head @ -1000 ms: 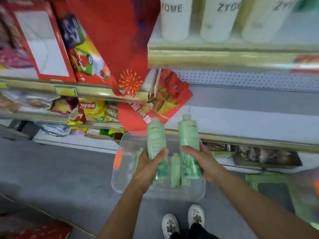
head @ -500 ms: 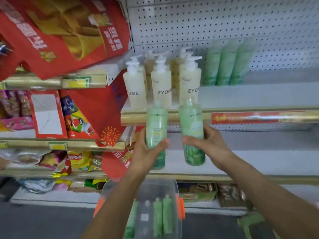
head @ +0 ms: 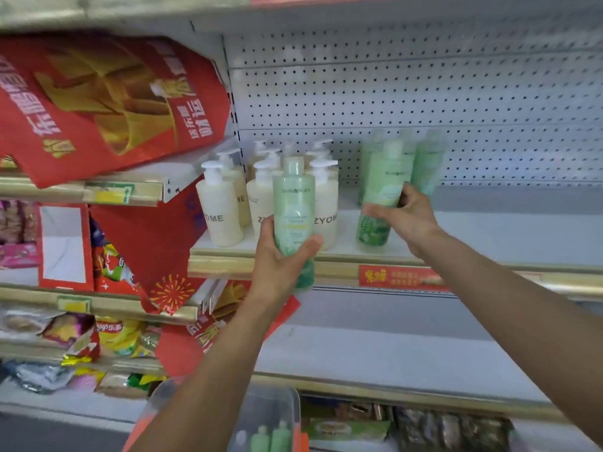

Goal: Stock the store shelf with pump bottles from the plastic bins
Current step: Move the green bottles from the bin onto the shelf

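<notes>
Shelving [head: 489, 230] with a white pegboard back fills the view ahead of both hands. Cream pump bottles [head: 222, 210] stand just behind the left hand, and a few green bottles [head: 427, 164] stand just beyond the right. Below the left forearm, a clear plastic bin [head: 277, 415] holds more green bottles. The left hand [head: 277, 265] is wrapped around the lower body of one green bottle [head: 293, 203], held upright in front of the shelf lip. The right hand [head: 404, 216] pinches a second green bottle [head: 381, 197] at mid-body, its base at or just above the shelf. Full bottles likely feel weighty, rigid and smooth; gripping the waist seems safest. Half a second ago both bottles were level, below the shelf; the right one has since been carried forward.
</notes>
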Motion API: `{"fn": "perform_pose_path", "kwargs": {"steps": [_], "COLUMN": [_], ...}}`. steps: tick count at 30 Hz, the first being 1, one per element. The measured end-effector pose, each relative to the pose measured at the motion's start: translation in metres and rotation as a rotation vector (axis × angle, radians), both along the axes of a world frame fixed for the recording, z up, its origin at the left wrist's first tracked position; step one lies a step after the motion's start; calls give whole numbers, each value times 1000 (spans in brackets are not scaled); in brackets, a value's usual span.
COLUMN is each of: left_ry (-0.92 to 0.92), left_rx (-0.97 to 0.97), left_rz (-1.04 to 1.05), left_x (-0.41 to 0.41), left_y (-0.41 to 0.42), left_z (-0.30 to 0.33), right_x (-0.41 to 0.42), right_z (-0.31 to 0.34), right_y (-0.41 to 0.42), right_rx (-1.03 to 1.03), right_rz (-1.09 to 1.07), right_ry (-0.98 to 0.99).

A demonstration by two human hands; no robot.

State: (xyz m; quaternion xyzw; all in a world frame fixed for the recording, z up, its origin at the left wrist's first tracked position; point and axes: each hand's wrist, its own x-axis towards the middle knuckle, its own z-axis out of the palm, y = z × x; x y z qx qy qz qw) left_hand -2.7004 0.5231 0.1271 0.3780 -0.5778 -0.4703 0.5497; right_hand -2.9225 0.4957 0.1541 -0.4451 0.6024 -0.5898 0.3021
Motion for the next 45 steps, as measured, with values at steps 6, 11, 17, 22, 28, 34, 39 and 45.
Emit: {"fn": "perform_pose_path", "kwargs": {"steps": [6, 11, 17, 22, 28, 34, 39, 45], "left_ry": [-3, 15, 21, 12, -7, -61, -403, -788], "left_rx": [-1, 22, 35, 40, -62, -118, -228, -593], "left_rz": [25, 49, 60, 45, -19, -84, -50, 289], "left_x": [-19, -27, -36, -48, -87, -128, -138, -143], "left_y": [-6, -6, -1, 8, 9, 2, -30, -81], "left_z": [0, 0, 0, 0, 10, 14, 25, 65], "right_x": [-15, -23, -30, -30, -14, -31, -70, -100], "right_z": [-12, -13, -14, 14, 58, 66, 63, 51], "right_y": [-53, -76, -81, -43, 40, 48, 30, -10], "right_rx": [43, 50, 111, -17, -81, -107, -95, -45], "right_rz": [37, 51, 115, -25, 428, 336, 179, 88], "right_ry": [67, 115, 180, 362, 248, 231, 168, 246]}}
